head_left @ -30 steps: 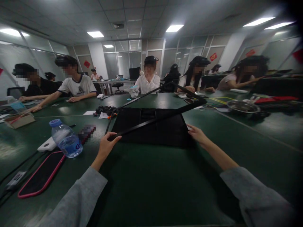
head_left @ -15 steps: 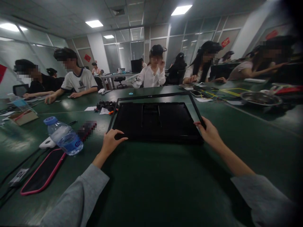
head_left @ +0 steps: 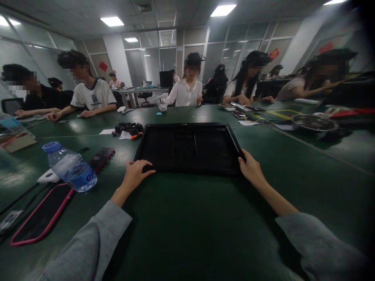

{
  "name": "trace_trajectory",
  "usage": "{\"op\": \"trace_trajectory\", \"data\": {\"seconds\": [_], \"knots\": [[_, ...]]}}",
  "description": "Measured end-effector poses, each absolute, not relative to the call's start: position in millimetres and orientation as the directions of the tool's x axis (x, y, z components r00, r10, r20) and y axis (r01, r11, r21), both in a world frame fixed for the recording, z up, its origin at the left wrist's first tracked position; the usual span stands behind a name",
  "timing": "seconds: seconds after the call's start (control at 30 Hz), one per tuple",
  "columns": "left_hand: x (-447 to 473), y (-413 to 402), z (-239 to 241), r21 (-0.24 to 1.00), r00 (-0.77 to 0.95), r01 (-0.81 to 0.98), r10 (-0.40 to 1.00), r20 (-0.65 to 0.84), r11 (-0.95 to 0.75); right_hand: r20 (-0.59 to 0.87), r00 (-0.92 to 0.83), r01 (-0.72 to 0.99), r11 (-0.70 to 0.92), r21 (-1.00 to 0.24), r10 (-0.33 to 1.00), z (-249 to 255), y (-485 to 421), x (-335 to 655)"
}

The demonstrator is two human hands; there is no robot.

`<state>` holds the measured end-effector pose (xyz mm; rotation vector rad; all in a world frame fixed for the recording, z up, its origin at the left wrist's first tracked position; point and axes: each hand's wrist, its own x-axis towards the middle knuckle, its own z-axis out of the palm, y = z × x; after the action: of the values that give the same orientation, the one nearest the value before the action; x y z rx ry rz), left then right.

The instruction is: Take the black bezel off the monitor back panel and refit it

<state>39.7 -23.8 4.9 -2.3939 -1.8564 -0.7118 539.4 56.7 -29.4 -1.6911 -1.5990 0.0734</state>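
Note:
A black monitor back shell (head_left: 184, 150) lies flat on the green table, its hollow inside facing up. Over it sits a thin black monitor bezel (head_left: 234, 136), its outline matching the shell's rim; whether the two are joined all round I cannot tell. My left hand (head_left: 136, 173) grips the near left corner, thumb along the front edge and fingers bent over the side. At the near right corner my right hand (head_left: 252, 168) is closed on the bezel's side, thumb on top, other fingers partly hidden beneath.
On the left are a water bottle (head_left: 70, 168), a pink-rimmed black pad (head_left: 42, 214), cables and a white plug (head_left: 48, 176). Black parts (head_left: 127, 129) lie beyond the shell. A metal bowl (head_left: 315, 123) stands far right. Several people sit around the table (head_left: 187, 226).
The bezel, raised and offset above the shell before, has come down onto it. My right hand has moved inward and down with it; my left hand stays at its corner. The view has shifted slightly.

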Motion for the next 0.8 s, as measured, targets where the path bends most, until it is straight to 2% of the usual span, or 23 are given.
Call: {"op": "trace_trajectory", "data": {"seconds": [0.3,0.37,0.47,0.5,0.57,0.67,0.73,0.8], "knots": [[44,-26,10,0.295,0.218,0.897,0.91,0.354,-0.33,0.452,0.22,0.812,0.095,-0.577,0.864,-36,71,553],[42,-25,9,0.286,0.134,0.916,0.887,0.442,-0.281,0.449,0.238,0.798,0.091,-0.596,0.861,-37,74,556],[31,-18,4,0.328,-0.121,0.939,0.797,0.591,-0.101,0.432,0.254,0.778,0.082,-0.623,0.866,-39,78,559],[27,-15,1,0.378,-0.2,0.925,0.79,0.58,-0.043,0.429,0.251,0.77,0.089,-0.632,0.868,-40,79,559],[17,-9,-4,0.498,-0.294,0.866,0.846,0.444,0.04,0.432,0.254,0.75,0.106,-0.653,0.865,-42,82,560],[7,-3,-7,0.632,-0.299,0.77,0.925,0.236,0.088,0.418,0.258,0.728,0.109,-0.676,0.871,-43,85,561],[6,-3,-6,0.651,-0.297,0.753,0.932,0.209,0.095,0.396,0.241,0.727,0.105,-0.678,0.886,-42,86,561],[8,-6,-1,0.581,-0.298,0.806,0.925,0.234,0.113,0.38,0.224,0.739,0.098,-0.666,0.897,-39,85,561]]}}
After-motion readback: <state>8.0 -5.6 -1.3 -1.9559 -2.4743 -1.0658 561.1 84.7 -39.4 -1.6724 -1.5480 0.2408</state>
